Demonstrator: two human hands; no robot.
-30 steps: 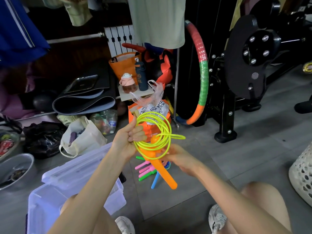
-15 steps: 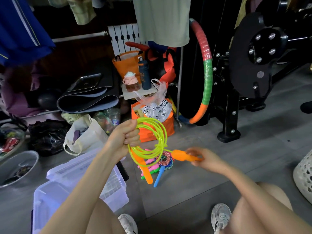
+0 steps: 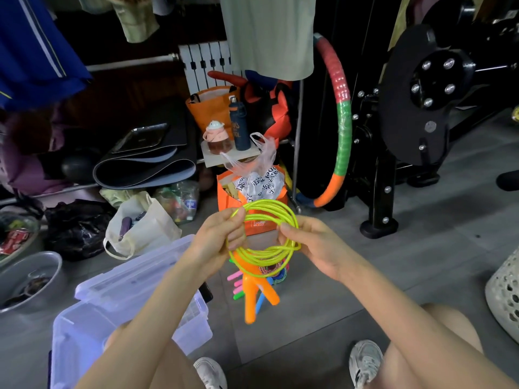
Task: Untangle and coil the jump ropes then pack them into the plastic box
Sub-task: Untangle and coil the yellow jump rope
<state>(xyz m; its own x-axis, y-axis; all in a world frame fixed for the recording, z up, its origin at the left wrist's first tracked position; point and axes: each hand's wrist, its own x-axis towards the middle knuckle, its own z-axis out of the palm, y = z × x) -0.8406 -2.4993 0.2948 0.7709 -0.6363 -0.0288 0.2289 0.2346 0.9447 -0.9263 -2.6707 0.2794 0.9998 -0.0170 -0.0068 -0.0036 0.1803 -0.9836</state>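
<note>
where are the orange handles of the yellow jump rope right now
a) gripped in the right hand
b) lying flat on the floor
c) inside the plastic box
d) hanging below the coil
d: the orange handles dangle under the yellow coil, which the left hand and right hand grip at its sides, clear of the plastic box.

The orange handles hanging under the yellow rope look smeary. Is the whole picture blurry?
Head view: only the orange handles look motion-smeared; head view: the yellow rope, the left hand and the right hand look sharp; head view: the rolled mat at the back sits in dim light.
</note>
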